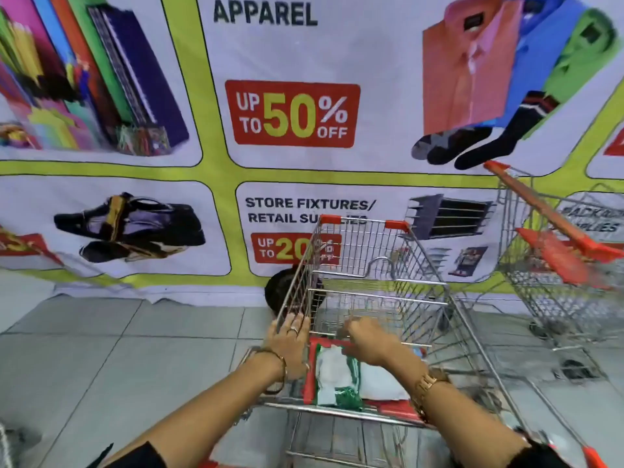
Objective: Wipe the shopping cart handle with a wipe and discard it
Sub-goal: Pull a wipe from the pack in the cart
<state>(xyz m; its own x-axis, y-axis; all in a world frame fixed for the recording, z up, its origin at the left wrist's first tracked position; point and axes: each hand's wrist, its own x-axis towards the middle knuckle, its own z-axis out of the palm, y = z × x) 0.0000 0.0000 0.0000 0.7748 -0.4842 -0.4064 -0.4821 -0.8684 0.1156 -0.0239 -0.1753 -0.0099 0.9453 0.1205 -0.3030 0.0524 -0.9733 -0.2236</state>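
A wire shopping cart (381,265) with orange corner caps stands in front of me. Its handle runs along the bottom edge of the view, mostly hidden by my arms; an orange end (593,457) shows at the lower right. A green and white wipe pack (337,376) lies on the red child-seat flap (395,407). My left hand (290,346) curls its fingers over the rim of the cart's left wire wall. My right hand (368,339) hovers over the far end of the pack with its fingertips pinched together there; what they pinch is blurred.
A second cart (553,292) with a long orange handle stands close on the right. A printed sale banner (290,113) covers the wall just beyond both carts. A black round object (278,292) sits on the floor behind the cart's left wall. Grey tiled floor (118,349) spreads to the left.
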